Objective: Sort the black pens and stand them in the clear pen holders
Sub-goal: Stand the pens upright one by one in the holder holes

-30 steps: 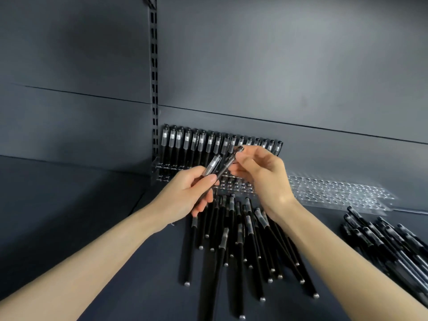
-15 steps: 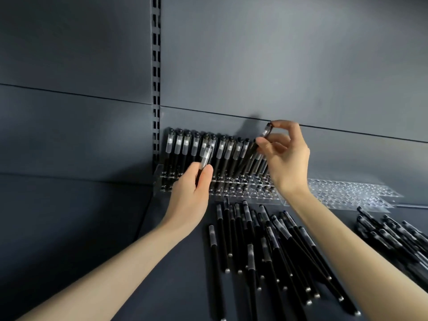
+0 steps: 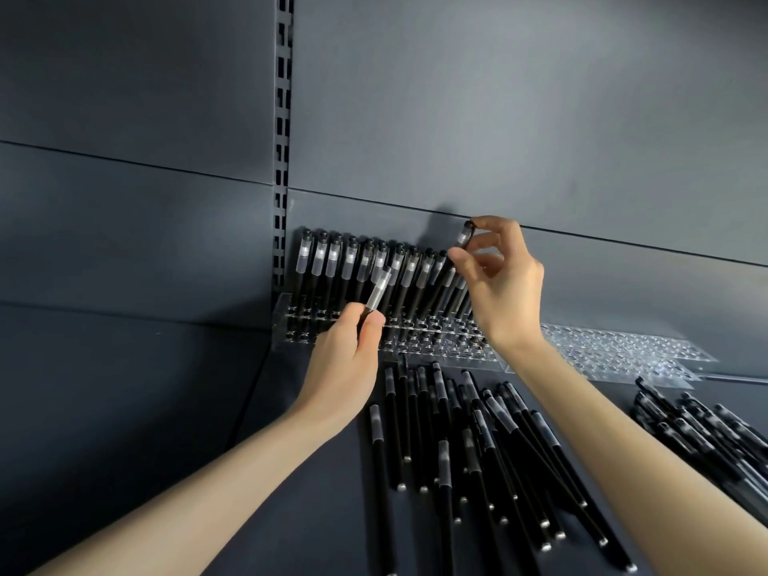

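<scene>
While both forearms reach in from the lower edge, the left hand pinches a black pen between thumb and curled fingers. Its frosted cap points up and tilts right, in front of the row of standing pens. The right hand holds a second pen near its cap, thumb and forefinger closed on it, at the right end of that row. Whether this pen's lower end sits in a hole cannot be told, as it is hidden among the other pens. The standing pens occupy the rear of a clear pen holder set against the dark back panel, just right of a slotted upright. A second clear holder lies flat beside it on the right. Loose pens lie fanned on the shelf before the first holder, between the forearms. Another heap lies at the far right.
</scene>
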Available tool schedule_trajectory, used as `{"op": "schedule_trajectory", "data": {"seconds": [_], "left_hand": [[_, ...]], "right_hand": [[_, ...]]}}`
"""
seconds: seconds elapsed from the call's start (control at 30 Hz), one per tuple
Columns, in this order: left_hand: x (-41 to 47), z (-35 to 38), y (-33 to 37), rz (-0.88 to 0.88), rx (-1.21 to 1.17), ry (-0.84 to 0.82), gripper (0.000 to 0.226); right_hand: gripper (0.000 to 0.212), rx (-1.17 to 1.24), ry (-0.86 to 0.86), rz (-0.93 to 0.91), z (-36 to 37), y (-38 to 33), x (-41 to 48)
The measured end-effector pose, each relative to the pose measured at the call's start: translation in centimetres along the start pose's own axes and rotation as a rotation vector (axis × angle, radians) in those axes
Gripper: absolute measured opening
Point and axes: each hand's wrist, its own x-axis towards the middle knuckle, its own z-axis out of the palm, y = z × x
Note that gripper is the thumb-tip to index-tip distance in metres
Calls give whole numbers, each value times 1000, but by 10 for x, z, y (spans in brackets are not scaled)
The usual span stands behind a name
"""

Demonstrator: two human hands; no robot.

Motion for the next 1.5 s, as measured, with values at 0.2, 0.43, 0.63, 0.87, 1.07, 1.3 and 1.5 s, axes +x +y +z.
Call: {"op": "schedule_trajectory", "data": {"seconds": [0.2,0.43,0.63,0.87,1.07,1.3,1.5], "left_hand": [[-4,1,-1,8,-7,-27,31],[0,0,-3,-1,6,9,30],[1,0,-3,2,-14,1,31],[-5,8,1,12,-73,-156,25],[-7,13,0,-15,-105,-200,17],[-8,14,0,-32,-100,-162,14],[1,7,-18,347,635,4,45]], "right_hand": [[30,-122,-104,-22,4,7,-5],[32,-233,-208,-35,2,12,-7],[28,-274,-220,-51,1,15,-10],[20,163,-305,201,-11,-11,-29],[23,447,-297,297,-8,-6,-34],[41,457,-330,326,-8,-3,-38],[47,219,-121,180,-30,2,-12]]}}
